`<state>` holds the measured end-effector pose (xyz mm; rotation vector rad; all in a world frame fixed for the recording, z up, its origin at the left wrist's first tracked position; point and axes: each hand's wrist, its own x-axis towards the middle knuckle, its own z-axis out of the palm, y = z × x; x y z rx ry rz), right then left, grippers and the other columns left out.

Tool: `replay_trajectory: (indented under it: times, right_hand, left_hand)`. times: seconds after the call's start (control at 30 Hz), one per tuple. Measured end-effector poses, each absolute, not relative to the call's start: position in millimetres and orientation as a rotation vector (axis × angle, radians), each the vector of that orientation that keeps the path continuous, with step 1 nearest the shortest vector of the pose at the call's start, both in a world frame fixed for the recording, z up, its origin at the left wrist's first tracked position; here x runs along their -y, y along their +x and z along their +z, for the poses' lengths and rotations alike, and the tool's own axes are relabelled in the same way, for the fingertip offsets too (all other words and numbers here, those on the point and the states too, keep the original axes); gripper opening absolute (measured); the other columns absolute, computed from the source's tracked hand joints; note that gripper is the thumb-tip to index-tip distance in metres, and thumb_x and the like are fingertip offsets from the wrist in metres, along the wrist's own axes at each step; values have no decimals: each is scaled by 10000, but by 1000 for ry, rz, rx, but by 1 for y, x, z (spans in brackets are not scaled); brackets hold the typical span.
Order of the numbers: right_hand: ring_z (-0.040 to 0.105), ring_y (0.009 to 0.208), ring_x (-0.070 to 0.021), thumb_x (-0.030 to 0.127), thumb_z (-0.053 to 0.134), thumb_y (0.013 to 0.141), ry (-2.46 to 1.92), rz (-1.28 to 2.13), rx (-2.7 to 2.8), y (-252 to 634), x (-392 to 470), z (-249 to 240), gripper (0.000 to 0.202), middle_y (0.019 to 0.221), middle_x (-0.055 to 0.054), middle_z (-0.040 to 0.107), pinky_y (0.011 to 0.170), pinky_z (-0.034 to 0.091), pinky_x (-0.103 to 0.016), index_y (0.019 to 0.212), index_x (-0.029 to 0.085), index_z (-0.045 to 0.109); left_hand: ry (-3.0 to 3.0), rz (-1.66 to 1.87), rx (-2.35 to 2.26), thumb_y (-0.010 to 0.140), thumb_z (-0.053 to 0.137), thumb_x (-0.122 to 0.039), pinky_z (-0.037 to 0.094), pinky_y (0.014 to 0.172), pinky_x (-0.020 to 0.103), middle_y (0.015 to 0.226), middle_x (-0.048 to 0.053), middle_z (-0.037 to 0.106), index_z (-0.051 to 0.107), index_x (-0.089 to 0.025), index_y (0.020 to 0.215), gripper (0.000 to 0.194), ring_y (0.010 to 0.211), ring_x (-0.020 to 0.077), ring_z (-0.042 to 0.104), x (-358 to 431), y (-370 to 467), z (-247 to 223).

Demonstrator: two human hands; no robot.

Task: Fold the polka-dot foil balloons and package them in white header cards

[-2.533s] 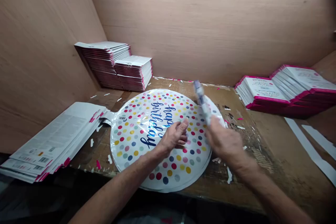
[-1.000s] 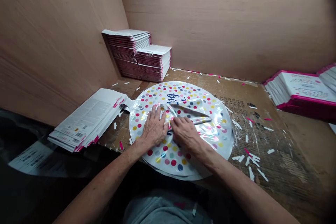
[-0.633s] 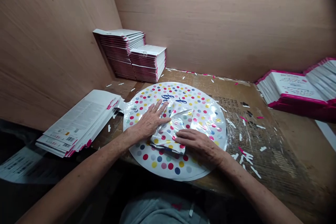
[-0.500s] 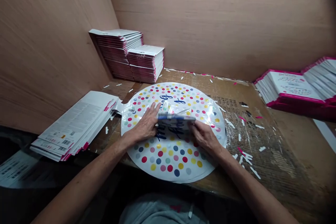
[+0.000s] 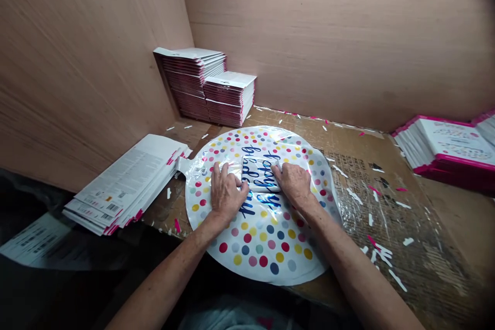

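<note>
A round, flat foil balloon [image 5: 263, 252] with coloured dots and blue "happy birthday" lettering lies on the cardboard, its neck pointing left. At its middle sits a small flat rectangular piece [image 5: 257, 174]; blue lettering shows on or through it, and I cannot tell which. My left hand [image 5: 225, 191] rests on the balloon, fingers spread and thumb at the piece's left edge. My right hand [image 5: 296, 183] has curled fingers, with thumb and forefinger closed at the right edge of that piece. What lies under its fingertips is partly hidden.
Printed card sleeves [image 5: 127, 178] lie fanned at the left. Tall stacks of packs [image 5: 228, 98] stand at the back against the wooden wall [image 5: 309, 36]. More pink-edged packs [image 5: 456, 139] are at the right. White and pink paper scraps [image 5: 382, 252] litter the cardboard [image 5: 359, 165].
The rectangular piece, tilted up and blurred before, now lies flat on the balloon. My left thumb has come to its left edge. The whole view has shifted slightly.
</note>
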<state>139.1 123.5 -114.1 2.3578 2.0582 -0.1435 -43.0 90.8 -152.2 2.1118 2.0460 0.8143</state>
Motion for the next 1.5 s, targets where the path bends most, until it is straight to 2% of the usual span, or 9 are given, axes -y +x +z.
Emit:
replay_trajectory:
  times: [0.13, 0.23, 0.47, 0.7, 0.9, 1.0, 1.07, 1.37, 1.5]
  right_hand:
    - [599, 1024, -321, 301, 503, 963, 2181, 124, -2348, 124, -143, -105, 304, 1120, -234, 629, 809, 425, -381, 1139, 94, 638]
    - [567, 1066, -298, 348, 629, 898, 1855, -65, -2556, 117, -165, -93, 311, 1190, -206, 600, 851, 413, -352, 1114, 127, 661]
    - [595, 796, -173, 362, 565, 936, 1695, -341, -2713, 135, -146, -92, 172, 886, -28, 676, 651, 364, -251, 1016, 221, 624]
    - [577, 1071, -261, 391, 555, 881, 1671, -741, -3104, 145, -100, -109, 389, 1206, -142, 621, 866, 460, -367, 1213, 191, 557]
    - [529, 620, -167, 588, 461, 897, 1796, -1214, -2816, 155, -85, -103, 404, 678, -10, 592, 569, 431, -275, 767, 216, 550]
    - [484, 557, -150, 660, 512, 845, 2002, -1276, -2708, 176, -78, -114, 467, 607, 10, 532, 492, 393, -262, 682, 223, 479]
    - [470, 532, -148, 692, 529, 817, 2068, -1325, -2613, 190, -73, -123, 494, 576, 17, 506, 464, 378, -263, 663, 228, 465]
    - [466, 553, -142, 698, 545, 815, 2076, -1681, -2490, 204, -63, -141, 491, 613, 25, 512, 481, 360, -256, 711, 221, 495]
    - [473, 607, -139, 633, 524, 860, 2019, -1646, -2604, 206, -68, -147, 448, 648, 20, 518, 522, 371, -248, 735, 203, 519]
  left_hand:
    - [2216, 795, -2055, 844, 633, -273, 329, 1141, 581, 1393, 189, 542, 600, -160, 663, 216, 1424, 415, 336, -91, -41, -161]
    - [2226, 794, -2029, 873, 616, -288, 331, 1135, 581, 1401, 207, 527, 578, -160, 657, 254, 1427, 418, 327, -92, -45, -163]
    - [1934, 1060, -1815, 865, 642, -457, 442, 1060, 497, 1200, 164, 649, 604, -147, 1106, 394, 1243, 316, 559, -97, -51, -144]
    - [1597, 1202, -1313, 862, 609, -275, 551, 809, 295, 890, 51, 739, 682, -165, 877, 133, 828, 179, 701, -89, -28, -124]
    - [1863, 1151, -1535, 879, 646, -353, 545, 846, 311, 1001, 72, 746, 670, -185, 1093, 273, 917, 204, 703, -70, -76, -94]
    - [2048, 864, -2312, 942, 540, -326, 481, 969, 402, 1210, 171, 662, 629, -143, 1167, 303, 1137, 286, 609, -61, -142, -81]
    - [1991, 276, -2675, 963, 466, -328, 463, 954, 460, 1213, 236, 626, 630, -90, 1131, 334, 1181, 357, 557, -56, -183, -78]
    - [2116, -293, -2419, 868, 490, -124, 467, 887, 332, 988, 149, 712, 700, -153, 863, 212, 1000, 268, 662, -60, -220, -60]
    - [2120, -374, -2458, 831, 492, -105, 490, 818, 372, 910, 185, 722, 704, -125, 815, 213, 932, 317, 683, -70, -214, -45]
